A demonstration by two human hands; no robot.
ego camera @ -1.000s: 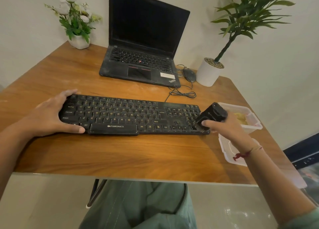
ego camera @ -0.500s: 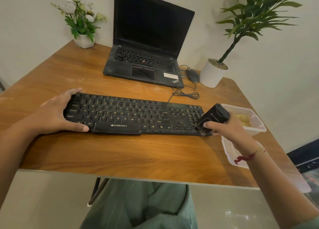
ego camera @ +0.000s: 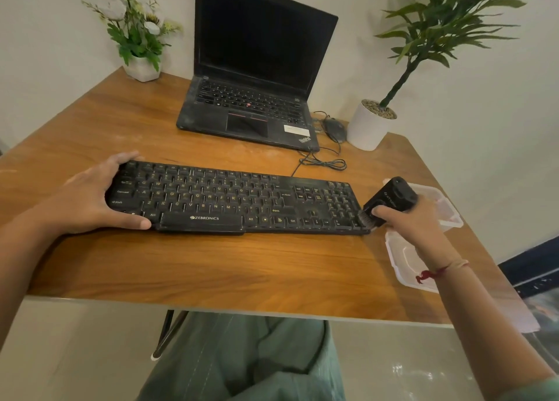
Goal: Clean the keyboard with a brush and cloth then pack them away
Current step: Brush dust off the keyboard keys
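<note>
A black keyboard [ego camera: 236,199] lies across the middle of the wooden table [ego camera: 211,267]. My left hand [ego camera: 90,198] clasps its left end, thumb along the front edge. My right hand [ego camera: 405,222] grips a black brush [ego camera: 390,199], tilted, with its bristles touching the keyboard's front right corner. A clear plastic box [ego camera: 444,207] sits just right of the brush, mostly behind my hand. Its lid [ego camera: 405,264] lies flat under my right wrist. No cloth can be made out in the box.
An open black laptop [ego camera: 254,98] stands behind the keyboard, with a mouse [ego camera: 334,128] and coiled cable [ego camera: 320,161] to its right. A white pot with a palm [ego camera: 369,125] is at the back right, a flower pot [ego camera: 140,68] at the back left.
The brush has slid right along the number pad to the keyboard's front right corner. My left hand has stayed on the keyboard's left end.
</note>
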